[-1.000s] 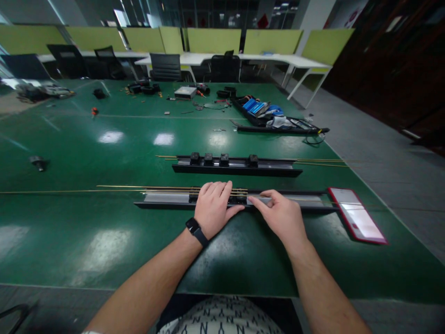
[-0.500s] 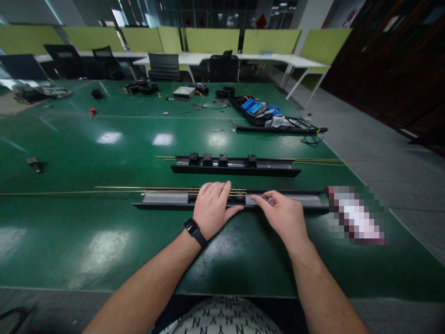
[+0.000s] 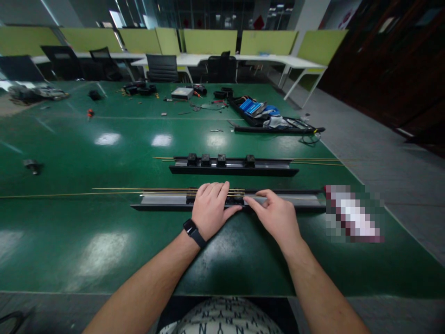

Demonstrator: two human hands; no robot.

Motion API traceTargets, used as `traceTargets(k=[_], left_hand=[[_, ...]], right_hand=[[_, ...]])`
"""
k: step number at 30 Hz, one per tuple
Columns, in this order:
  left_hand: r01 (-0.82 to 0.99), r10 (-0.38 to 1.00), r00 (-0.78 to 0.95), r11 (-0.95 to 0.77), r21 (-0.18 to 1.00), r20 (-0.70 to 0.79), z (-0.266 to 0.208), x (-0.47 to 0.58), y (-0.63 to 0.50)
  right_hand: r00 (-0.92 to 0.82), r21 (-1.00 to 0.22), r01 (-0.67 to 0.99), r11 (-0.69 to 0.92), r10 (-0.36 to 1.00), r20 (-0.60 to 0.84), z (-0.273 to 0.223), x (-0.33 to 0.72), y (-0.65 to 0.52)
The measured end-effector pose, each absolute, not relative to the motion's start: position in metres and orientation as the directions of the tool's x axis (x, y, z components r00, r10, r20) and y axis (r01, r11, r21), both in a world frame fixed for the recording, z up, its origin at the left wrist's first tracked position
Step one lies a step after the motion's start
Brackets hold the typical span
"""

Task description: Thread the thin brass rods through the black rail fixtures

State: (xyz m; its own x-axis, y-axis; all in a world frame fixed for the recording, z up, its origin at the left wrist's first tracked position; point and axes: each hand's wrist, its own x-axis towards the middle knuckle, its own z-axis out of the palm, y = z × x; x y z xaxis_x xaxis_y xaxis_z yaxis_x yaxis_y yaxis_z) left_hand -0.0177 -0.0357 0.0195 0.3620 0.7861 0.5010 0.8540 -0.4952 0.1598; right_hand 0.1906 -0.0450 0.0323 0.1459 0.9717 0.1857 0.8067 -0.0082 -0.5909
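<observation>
My left hand lies across a long black rail with a silver channel. Its fingers bend over the far side and its thumb rests along the near edge. Beneath the palm run several thin brass rods, reaching out past the rail's left end. Black blocks sit in the channel beside and partly under this hand. My right hand is just to the right, thumb and index finger closed over the channel on a thin brass rod; the fingers partly hide it.
Behind lies a second black rail with several black blocks and brass rods sticking out at both ends. A pixelated patch covers something at right. Farther back are a black tray with blue packs, a silver box and tools.
My right hand has slid a little to the left along the rail, closer to the black blocks. My left hand stays in place on the rail. The view has shifted slightly.
</observation>
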Motion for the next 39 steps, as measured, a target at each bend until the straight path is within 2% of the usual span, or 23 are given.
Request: traceTargets(k=[10, 22, 28, 34, 39], left_hand=[[0.849, 0.782, 0.368, -0.504, 0.162, 0.504, 0.020, -0.018, -0.035], [0.854, 0.784, 0.369, -0.498, 0.151, 0.500, 0.022, -0.019, -0.035], [0.851, 0.786, 0.362, -0.498, 0.168, 0.501, 0.021, -0.019, -0.036], [0.853, 0.789, 0.360, -0.495, 0.167, 0.498, 0.022, -0.018, -0.036], [0.849, 0.787, 0.362, -0.500, 0.171, 0.499, 0.022, -0.018, -0.036]], right_hand=[[0.148, -0.563, 0.826, 0.015, 0.959, 0.242, 0.032, 0.189, -0.043], [0.177, -0.549, 0.834, -0.055, 0.969, 0.171, 0.039, 0.204, -0.043], [0.155, -0.557, 0.829, -0.036, 0.974, 0.167, 0.039, 0.196, -0.044], [0.111, -0.563, 0.825, 0.036, 0.968, 0.225, 0.032, 0.187, -0.043], [0.126, -0.536, 0.843, 0.034, 0.958, 0.259, 0.030, 0.186, -0.042]])
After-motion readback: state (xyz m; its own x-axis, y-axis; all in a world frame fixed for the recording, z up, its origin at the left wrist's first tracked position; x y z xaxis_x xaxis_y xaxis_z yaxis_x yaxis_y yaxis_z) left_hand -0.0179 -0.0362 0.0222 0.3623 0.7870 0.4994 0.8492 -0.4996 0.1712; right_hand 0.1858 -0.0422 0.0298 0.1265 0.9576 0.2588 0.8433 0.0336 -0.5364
